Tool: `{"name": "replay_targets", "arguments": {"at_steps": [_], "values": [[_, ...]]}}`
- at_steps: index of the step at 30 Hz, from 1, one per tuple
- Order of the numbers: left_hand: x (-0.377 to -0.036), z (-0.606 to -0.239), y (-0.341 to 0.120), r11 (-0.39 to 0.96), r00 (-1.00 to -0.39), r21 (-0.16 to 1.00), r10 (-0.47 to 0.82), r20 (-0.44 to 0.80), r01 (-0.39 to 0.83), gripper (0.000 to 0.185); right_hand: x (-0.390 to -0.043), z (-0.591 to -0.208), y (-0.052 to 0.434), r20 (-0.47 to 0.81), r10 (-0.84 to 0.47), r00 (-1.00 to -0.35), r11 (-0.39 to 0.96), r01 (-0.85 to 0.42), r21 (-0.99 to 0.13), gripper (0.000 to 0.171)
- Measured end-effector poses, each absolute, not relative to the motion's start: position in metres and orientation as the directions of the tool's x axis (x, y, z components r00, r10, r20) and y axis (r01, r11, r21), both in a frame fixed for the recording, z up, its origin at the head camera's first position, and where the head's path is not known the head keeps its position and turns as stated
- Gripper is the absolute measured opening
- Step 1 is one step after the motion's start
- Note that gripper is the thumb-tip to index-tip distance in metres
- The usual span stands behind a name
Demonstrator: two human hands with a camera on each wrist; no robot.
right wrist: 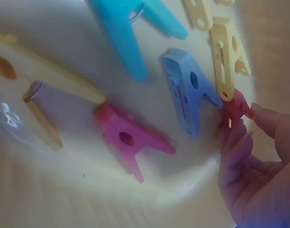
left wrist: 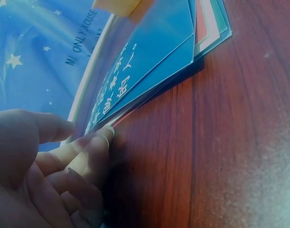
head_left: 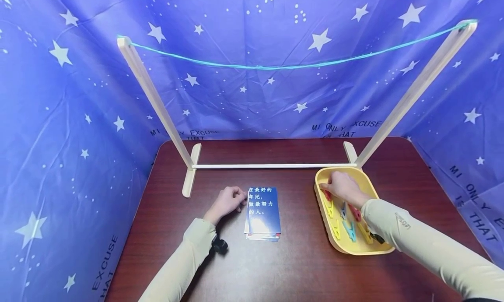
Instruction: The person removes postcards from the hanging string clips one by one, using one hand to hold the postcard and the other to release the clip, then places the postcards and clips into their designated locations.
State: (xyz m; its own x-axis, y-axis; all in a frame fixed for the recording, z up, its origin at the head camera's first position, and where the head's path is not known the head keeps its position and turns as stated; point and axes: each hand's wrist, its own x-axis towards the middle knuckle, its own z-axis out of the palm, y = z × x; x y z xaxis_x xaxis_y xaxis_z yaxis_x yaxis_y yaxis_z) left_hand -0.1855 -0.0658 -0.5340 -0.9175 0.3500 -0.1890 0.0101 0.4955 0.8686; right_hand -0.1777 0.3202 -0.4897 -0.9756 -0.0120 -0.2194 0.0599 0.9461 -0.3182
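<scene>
A stack of blue cards with white writing lies on the table. My left hand rests beside it, fingers loosely bent, with fingertips right at the stack's left edge. Inside the yellow basket, my right hand pinches a red clothespin between thumb and fingers by its handle ends. A yellow clothespin overlaps that red one in the right wrist view. Around them lie a blue clothespin, a pink clothespin and a teal clothespin.
Behind the cards stands a wooden frame, its left post and right post joined by a sagging turquoise string. A white rod links the feet low down. Star-printed cloth surrounds the dark red table.
</scene>
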Motion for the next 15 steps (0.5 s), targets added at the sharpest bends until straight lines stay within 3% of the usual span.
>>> {"name": "replay_targets", "arguments": {"at_steps": [9, 15], "values": [[-0.179, -0.528, -0.07, 0.511, -0.92, 0.859, 0.347, -0.184, 0.02, 0.021, -0.175, -0.485, 0.318, -0.237, -0.009, -0.971, 0.955, 0.063, -0.291, 0.036], [-0.176, -0.524, -0.071, 0.531, -0.923, 0.847, 0.33, -0.197, 0.009, 0.021, -0.168, -0.473, 0.321, -0.189, -0.084, -0.978, 0.941, -0.015, -0.339, 0.03]]}}
